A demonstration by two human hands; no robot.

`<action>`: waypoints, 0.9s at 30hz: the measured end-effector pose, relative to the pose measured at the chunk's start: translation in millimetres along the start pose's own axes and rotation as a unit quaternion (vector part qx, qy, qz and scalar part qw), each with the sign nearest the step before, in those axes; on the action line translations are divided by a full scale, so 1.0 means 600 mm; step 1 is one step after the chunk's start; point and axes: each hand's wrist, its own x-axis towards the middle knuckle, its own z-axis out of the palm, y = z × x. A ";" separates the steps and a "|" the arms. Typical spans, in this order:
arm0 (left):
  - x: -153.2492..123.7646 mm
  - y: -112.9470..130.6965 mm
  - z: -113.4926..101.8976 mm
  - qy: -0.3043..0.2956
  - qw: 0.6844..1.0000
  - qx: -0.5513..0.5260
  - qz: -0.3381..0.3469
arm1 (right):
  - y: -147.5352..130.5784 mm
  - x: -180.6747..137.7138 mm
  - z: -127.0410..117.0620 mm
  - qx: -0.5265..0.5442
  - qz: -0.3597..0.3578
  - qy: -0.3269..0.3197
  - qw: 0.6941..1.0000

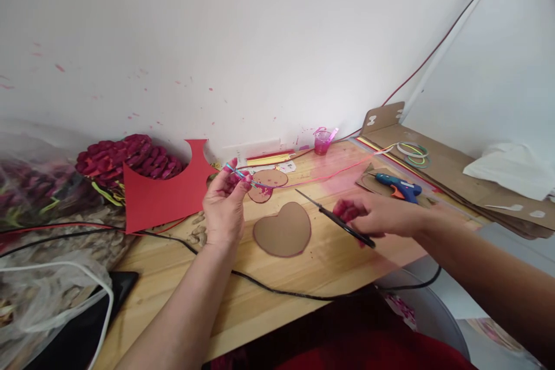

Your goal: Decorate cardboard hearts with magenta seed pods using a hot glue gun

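My left hand [225, 208] is raised over the table, its fingertips pinched on a thin multicoloured cord [333, 175]. From there the cord stretches right to a loose coil on the cardboard at the back. Black-handled scissors [340, 223] are in my right hand [368, 214], the blades pointing up and left, a little below the cord and apart from it. Between my hands lies a heart-shaped piece of cardboard [281, 232] with a reddish edge. Behind it rests another cardboard cutout [271, 178] stained pink. Pink stains mark my fingers.
A blue glue gun [401, 186] lies beyond my right hand. Cut red card [173, 199] stands at left before a dark pink bundle [134, 156]. A pink cup [321, 143] is at the wall. A black cable [277, 291] crosses the front. Flattened cardboard [455, 165] is at right.
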 end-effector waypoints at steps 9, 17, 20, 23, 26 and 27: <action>-0.007 0.006 0.003 -0.026 1.000 -0.002 0.002 | -0.036 0.006 0.149 0.367 -0.010 -0.118 0.923; -0.019 0.012 0.009 -0.062 0.997 0.039 0.026 | -0.073 0.043 0.163 0.413 -0.003 -0.148 0.899; -0.021 0.011 0.009 -0.073 0.996 0.044 0.040 | -0.077 0.055 0.165 0.441 -0.014 -0.150 0.885; -0.021 0.009 0.010 -0.075 0.995 0.046 0.050 | -0.080 0.062 0.164 0.455 -0.013 -0.150 0.878; -0.022 0.007 0.010 -0.079 0.995 0.044 0.048 | -0.082 0.068 0.163 0.449 -0.013 -0.144 0.882; -0.022 0.007 0.010 -0.080 0.995 0.045 0.048 | -0.081 0.070 0.164 0.440 -0.016 -0.139 0.887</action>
